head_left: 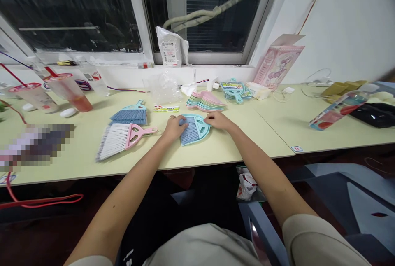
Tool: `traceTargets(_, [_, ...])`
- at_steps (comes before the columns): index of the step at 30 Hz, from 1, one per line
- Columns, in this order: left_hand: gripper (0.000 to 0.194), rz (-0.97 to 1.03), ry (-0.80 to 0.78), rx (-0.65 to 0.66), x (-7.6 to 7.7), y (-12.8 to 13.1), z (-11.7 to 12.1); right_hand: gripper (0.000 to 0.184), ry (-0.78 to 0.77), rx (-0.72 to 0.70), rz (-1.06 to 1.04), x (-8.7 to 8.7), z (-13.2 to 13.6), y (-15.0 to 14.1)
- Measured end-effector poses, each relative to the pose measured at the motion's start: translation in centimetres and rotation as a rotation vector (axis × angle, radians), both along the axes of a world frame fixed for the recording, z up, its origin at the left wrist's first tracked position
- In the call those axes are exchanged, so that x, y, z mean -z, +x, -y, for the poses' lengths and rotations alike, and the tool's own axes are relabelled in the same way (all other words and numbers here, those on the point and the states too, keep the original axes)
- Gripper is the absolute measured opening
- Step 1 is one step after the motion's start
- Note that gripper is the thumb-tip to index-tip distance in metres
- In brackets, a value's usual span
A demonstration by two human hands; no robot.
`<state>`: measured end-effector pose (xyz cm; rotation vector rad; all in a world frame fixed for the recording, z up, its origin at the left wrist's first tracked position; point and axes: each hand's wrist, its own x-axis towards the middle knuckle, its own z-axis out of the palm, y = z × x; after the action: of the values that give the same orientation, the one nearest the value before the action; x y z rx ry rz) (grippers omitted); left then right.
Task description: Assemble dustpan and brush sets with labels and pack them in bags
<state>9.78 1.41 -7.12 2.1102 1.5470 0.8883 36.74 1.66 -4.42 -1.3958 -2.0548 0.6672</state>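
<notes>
left hand [175,127] is curled, right hand [217,120] pinching.

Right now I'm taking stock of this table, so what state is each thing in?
Blue dustpan: brush lying in it
Blue brush: resting in the blue dustpan
Left hand: curled against the blue brush
Right hand: closed at the pair's handle end
Pink-handled brush: lying flat
Blue-bristled brush at left: lying behind the pink-handled brush
Dustpan stack: nested
Pink box: top flap open
Red drink cup: part-filled, straw in

Dark windows [70,19] stand behind a pale yellow table [265,124], a white wall [358,27] at right.
</notes>
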Motion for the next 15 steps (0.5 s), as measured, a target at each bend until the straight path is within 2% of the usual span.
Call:
traceTargets(4, [0.033, -0.135, 0.107, 0.015, 0.2, 0.3, -0.1, 0.035, 0.082, 0.037, 0.06, 0.5, -0.2, -0.1])
traceTargets(9, [0.043, -0.24, 0.248, -0.104, -0.6, -0.1, -1.4, 0.035, 0.079, 0.036, 0.061, 0.3, -0.3, 0.2])
traceTargets(15, [0.047, -0.31, 0.154, -0.156, -0.7, -0.6, -4.3, 0.033, 0.057, 0.02, 0.035, 0.6, -0.7, 0.6])
